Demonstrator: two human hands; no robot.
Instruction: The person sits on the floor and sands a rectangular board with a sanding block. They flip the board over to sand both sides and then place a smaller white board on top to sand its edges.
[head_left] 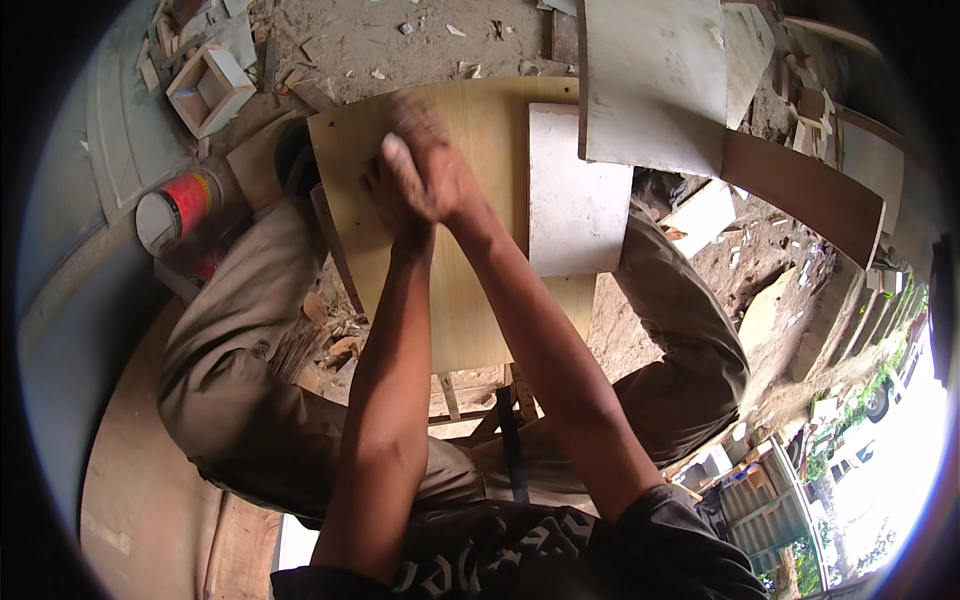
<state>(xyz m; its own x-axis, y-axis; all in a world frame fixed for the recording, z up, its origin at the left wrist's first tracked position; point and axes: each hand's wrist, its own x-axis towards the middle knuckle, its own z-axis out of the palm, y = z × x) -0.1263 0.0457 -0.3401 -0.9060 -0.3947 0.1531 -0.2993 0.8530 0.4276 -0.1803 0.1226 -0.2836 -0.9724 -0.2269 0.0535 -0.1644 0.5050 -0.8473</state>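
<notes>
Both our hands are stacked on the tan plywood board [470, 300] that lies across our knees. The left hand [392, 200] sits near the board's left edge, towards the far left corner, fingers curled around a small pale block [397, 152] that pokes out above the knuckles. The right hand [432, 170] is pressed over the left, clenched; the far side of it is motion-blurred, so we can't tell whether it also grips the block. The block sits under and between the hands, touching the board's face as far as we can see.

Counts: one tan board, one pale block. One white rectangular panel [575, 195] lies on the board's right half, well to the right of the hands and clear of them. One larger white panel [655, 80] overlaps the far right corner. One red-and-white can [178, 207] stands on the ground off the board's left edge. One small open wooden box frame [208, 90] lies beyond the can on the dirt.
</notes>
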